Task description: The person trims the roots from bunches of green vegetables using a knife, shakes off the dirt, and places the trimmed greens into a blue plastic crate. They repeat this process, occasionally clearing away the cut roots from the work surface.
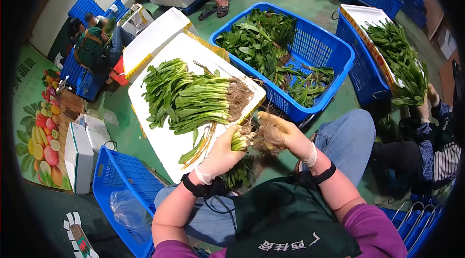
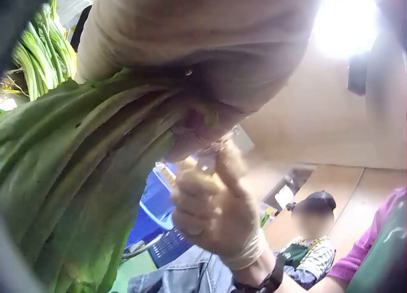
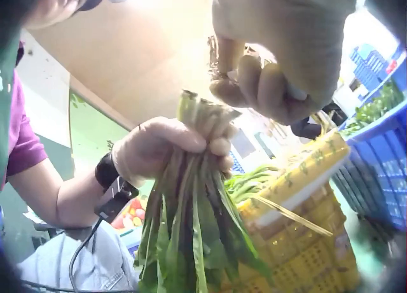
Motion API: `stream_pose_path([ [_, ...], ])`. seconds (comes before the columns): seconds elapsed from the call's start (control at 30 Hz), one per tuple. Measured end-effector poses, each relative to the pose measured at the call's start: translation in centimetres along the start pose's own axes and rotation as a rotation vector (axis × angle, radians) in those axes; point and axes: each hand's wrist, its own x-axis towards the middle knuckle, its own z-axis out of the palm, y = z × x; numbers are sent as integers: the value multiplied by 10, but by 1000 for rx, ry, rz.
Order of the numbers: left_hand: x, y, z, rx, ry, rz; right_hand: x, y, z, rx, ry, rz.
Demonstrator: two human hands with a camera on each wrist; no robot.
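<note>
My gloved left hand [image 1: 222,154] grips a bunch of long-leaved greens [image 3: 194,204] around its pale stem bases. In the right wrist view the stem ends stand bare above the thumb and the leaves hang down. Close by the stem ends, my gloved right hand [image 1: 286,134] has curled fingers around a clump of brown roots [image 1: 269,147]. Some root strands [image 3: 215,61] stick out past those fingers in the right wrist view. Beside the hands, more greens [image 1: 201,98] with their roots [image 1: 239,98] still on lie stacked on a white foam board [image 1: 155,144].
A blue crate [image 1: 346,71] with loose greens stands ahead to the right. At the left is another blue crate [image 1: 104,175] with a plastic bag. A person at the right holds greens [image 1: 399,57] over a foam box; others sit at the far left.
</note>
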Motion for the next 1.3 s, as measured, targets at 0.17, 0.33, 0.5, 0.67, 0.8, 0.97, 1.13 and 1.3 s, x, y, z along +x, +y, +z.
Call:
stream_pose_path([
  [0.17,4,-9,15,159,16,161,-1,3,13,-82,-126,-132],
  [0.33,3,-20,18,240,22,121,-2,-1,11,-10,-125,26],
  [0.5,2,-8,17,322,40,83,4,21,3,-83,-71,-148],
  [0.67,0,-2,7,163,119,119,6,17,-10,-153,80,-219],
  [0.8,1,-3,8,-34,33,72,-1,4,6,347,-241,38],
  [0.97,-2,12,12,-150,32,40,0,10,17,99,-104,-70],
  [1.13,-5,6,14,-209,71,32,1,13,6,-280,-115,-243],
  [1.3,-12,27,4,52,124,141,13,13,-25,-343,162,-358],
])
